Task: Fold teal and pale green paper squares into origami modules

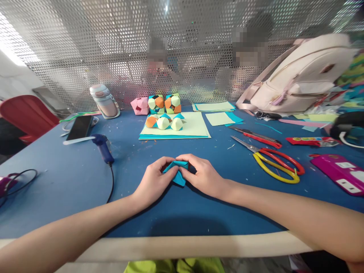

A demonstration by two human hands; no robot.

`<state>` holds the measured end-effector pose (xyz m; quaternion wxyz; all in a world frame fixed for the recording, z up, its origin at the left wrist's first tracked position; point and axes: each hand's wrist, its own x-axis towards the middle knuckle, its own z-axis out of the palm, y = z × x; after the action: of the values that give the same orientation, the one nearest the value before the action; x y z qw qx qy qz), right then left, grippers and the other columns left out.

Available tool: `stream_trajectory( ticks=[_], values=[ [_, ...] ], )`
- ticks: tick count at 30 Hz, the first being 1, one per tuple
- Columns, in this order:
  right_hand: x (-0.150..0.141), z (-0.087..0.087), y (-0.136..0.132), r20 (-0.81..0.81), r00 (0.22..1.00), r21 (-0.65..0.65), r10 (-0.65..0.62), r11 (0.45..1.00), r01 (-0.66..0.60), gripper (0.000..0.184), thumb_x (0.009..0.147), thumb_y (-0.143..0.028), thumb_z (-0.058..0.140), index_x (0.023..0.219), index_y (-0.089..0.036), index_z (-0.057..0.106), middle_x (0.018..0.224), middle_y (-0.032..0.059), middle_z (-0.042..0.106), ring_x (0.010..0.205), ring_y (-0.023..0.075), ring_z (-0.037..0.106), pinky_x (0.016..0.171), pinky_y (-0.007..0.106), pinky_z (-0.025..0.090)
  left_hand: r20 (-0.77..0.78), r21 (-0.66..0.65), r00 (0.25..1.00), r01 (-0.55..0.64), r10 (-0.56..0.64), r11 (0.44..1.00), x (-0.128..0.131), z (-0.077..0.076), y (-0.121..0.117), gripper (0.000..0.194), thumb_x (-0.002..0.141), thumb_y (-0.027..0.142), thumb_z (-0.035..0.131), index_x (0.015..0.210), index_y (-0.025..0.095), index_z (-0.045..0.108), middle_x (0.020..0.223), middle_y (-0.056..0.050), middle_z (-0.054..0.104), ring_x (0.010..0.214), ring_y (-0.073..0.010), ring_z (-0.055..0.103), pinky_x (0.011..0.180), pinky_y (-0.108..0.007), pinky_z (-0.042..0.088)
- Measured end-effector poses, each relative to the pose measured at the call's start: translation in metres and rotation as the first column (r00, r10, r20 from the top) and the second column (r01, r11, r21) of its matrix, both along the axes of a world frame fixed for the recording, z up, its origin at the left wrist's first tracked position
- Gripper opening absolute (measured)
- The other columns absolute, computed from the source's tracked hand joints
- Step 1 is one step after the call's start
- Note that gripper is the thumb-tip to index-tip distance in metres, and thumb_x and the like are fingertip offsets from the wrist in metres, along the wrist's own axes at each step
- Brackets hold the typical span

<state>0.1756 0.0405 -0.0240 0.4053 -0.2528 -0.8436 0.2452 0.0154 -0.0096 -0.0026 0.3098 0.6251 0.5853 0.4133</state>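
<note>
Blue folded paper (179,179) is being pinched by left-hand fingers (163,162) and right-hand fingers (188,157) near the worktop's front edge (182,245).

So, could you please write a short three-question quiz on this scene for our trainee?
1. What colour is the folded paper in the grip of the left hand and right hand?
2. True or false: the scissors have one red handle and one yellow handle.
3. Which of these is to the left of the pink paper piece in the picture: (a) the backpack, (b) the bottle, (c) the utility knife?

Key:
1. Bright blue.
2. True.
3. (b).
</note>
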Motion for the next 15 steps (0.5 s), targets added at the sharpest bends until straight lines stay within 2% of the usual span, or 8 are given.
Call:
stream_trajectory(
  ticks=[3, 7, 15],
  values=[
    [0.0001, -0.0005, 0.0000, -0.010, 1.000, -0.003, 0.002, 1.000, -0.002, 0.019, 0.085, -0.017, 0.051, 0.104, -0.020, 0.055, 0.097, 0.0042, 0.067, 0.084, 0.0153, 0.064, 0.074, 0.026, 0.052, -0.019, 0.004, 0.999, 0.034, -0.034, 0.999, 0.0004, 0.0000, -0.0006, 0.017, 0.080, 0.025, 0.056, 0.092, 0.018, 0.066, 0.087, 0.000, 0.068, 0.082, -0.0157, 0.060, 0.074, -0.023, 0.045],
    [0.0004, 0.0003, -0.0007, -0.006, 1.000, 0.014, 0.010, 1.000, -0.010, 0.022, 0.082, -0.015, 0.052, 0.103, -0.019, 0.055, 0.093, 0.0037, 0.066, 0.078, 0.0142, 0.063, 0.071, 0.025, 0.051, -0.029, -0.031, 0.999, 0.018, -0.019, 0.999, 0.0000, 0.0004, 0.0000, 0.019, 0.081, 0.024, 0.053, 0.093, 0.018, 0.066, 0.087, 0.001, 0.068, 0.083, -0.0157, 0.060, 0.073, -0.023, 0.045],
    [0.0022, 0.0014, 0.0014, 0.014, 1.000, -0.020, 0.004, 1.000, -0.004, 0.022, 0.085, -0.013, 0.046, 0.104, -0.018, 0.055, 0.096, 0.0055, 0.065, 0.084, 0.0151, 0.062, 0.076, 0.027, 0.051, -0.018, -0.068, 1.000, 0.022, -0.024, 0.997, -0.0017, 0.0003, 0.0001, 0.023, 0.081, 0.029, 0.054, 0.096, 0.018, 0.067, 0.092, 0.000, 0.069, 0.087, -0.0176, 0.061, 0.077, -0.024, 0.045]
  ],
)
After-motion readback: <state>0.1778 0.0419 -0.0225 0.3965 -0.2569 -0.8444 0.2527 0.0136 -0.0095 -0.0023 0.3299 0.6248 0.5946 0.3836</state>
